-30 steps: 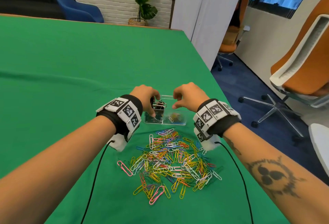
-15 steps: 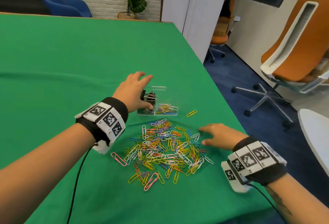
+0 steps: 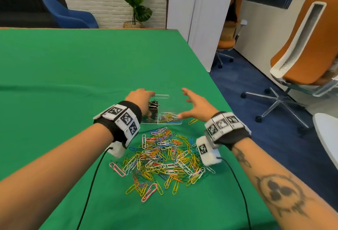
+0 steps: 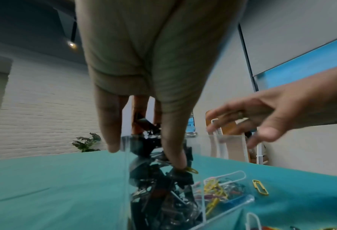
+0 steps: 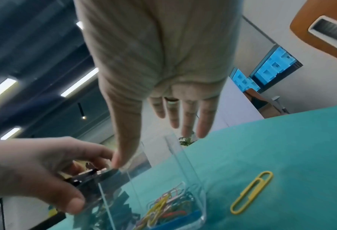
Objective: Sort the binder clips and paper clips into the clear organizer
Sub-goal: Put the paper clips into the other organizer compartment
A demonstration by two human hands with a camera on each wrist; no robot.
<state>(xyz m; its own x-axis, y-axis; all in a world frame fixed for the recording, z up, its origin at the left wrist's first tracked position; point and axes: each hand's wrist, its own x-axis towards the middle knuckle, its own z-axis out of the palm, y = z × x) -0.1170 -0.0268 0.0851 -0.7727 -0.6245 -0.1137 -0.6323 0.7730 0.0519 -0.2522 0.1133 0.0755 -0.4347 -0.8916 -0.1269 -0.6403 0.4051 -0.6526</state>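
The left hand (image 3: 140, 100) is gripping the clear organizer (image 3: 170, 122) on the green tabletop (image 3: 73, 68), fingers curled round its binder-clip (image 3: 152, 106) side. The right hand (image 3: 196, 105) is hovering over the paper-clip compartment, its grip spread wide and holding nothing, with the loose paper clips (image 3: 164, 154) lying just in front.

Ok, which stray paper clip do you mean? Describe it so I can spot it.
Find the clear organizer on the green table. Just right of it lies one yellow paper clip, alone on the cloth, apart from the big mixed pile nearer the person.
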